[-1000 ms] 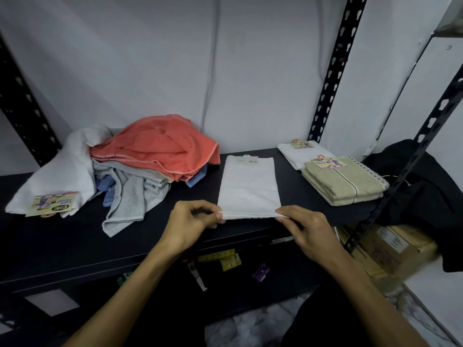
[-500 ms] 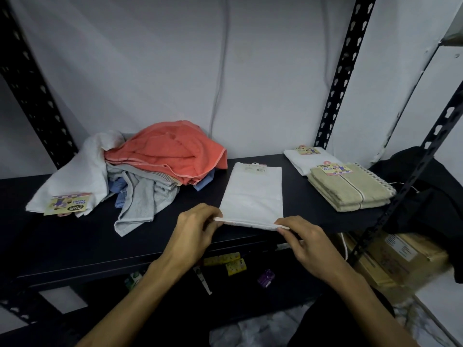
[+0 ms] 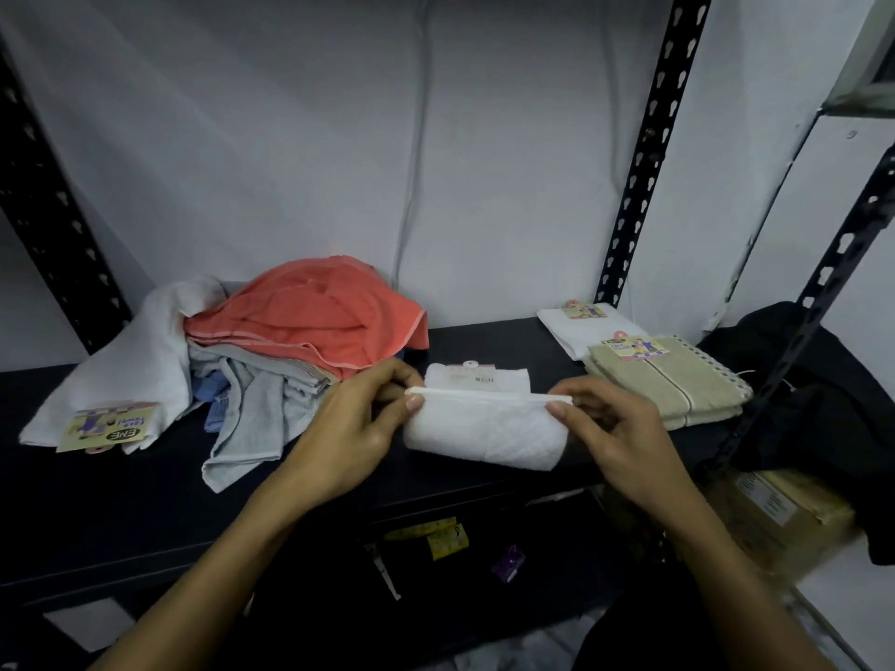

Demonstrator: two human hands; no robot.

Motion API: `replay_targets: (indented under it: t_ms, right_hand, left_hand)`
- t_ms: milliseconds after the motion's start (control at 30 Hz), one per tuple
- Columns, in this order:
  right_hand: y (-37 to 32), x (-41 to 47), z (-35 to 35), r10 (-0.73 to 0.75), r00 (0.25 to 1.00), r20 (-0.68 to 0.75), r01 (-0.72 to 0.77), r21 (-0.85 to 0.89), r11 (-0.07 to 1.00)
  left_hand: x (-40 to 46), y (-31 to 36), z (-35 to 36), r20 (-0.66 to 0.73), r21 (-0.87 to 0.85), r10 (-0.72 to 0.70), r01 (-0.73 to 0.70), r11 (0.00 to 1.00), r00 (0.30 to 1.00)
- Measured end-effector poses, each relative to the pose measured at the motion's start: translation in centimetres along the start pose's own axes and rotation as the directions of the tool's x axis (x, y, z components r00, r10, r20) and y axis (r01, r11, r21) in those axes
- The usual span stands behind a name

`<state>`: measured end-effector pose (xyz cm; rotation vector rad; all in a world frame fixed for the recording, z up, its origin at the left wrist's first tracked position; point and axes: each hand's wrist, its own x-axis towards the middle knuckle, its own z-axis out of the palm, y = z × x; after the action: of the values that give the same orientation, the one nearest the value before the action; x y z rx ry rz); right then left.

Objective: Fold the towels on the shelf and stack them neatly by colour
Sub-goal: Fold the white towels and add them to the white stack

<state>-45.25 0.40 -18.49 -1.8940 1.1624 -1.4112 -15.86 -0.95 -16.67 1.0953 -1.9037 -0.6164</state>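
A white towel (image 3: 484, 431) lies on the black shelf (image 3: 121, 501), its near half lifted and curled back over the far half. My left hand (image 3: 353, 428) pinches the raised edge at its left corner. My right hand (image 3: 615, 438) pinches the same edge at its right corner. To the left sits a loose heap: an orange towel (image 3: 315, 317) on top, grey towels (image 3: 247, 418) under it, and a white towel (image 3: 131, 370) with a paper label. At the right lie a folded white towel (image 3: 566, 326) and a folded beige stack (image 3: 678, 385).
Black perforated uprights (image 3: 644, 152) frame the shelf. Dark cloth (image 3: 823, 418) hangs past the right upright, above cardboard boxes (image 3: 775, 520). Small yellow and purple items (image 3: 440, 540) lie on the lower level. A pale wall stands close behind.
Both hands have lifted the near edge of the white towel and carried it away from me, over the far half. The camera has moved closer.
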Motion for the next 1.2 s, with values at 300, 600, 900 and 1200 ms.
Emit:
replay_targets:
  t_ms: [300,600,900,1200]
  right_hand:
    - [4.4,10.3,1.1,0.255,0.967,0.008,-0.252,-0.106,0.962]
    - [11.8,12.2,2.9,0.335,0.942,0.02,-0.307,-0.353,0.884]
    - [13.6,12.5,3.8,0.295,0.954,0.05,-0.23,-0.51,0.829]
    - [13.9,13.4,4.8,0.415,0.907,0.072,-0.279,-0.636,0.72]
  left_hand:
    - [10.3,-5.8,2.4,-0.15,0.023,-0.149,0.154,0.988,0.977]
    - [12.7,-10.7,5.9,-0.045,0.271,-0.192,0.197,0.942,0.98]
    - [12.2,-13.5,7.3,-0.166,0.17,-0.224,0.251,0.953,0.961]
    - [12.8,-14.3,7.9,-0.136,0.25,-0.26,0.287,0.925,0.956]
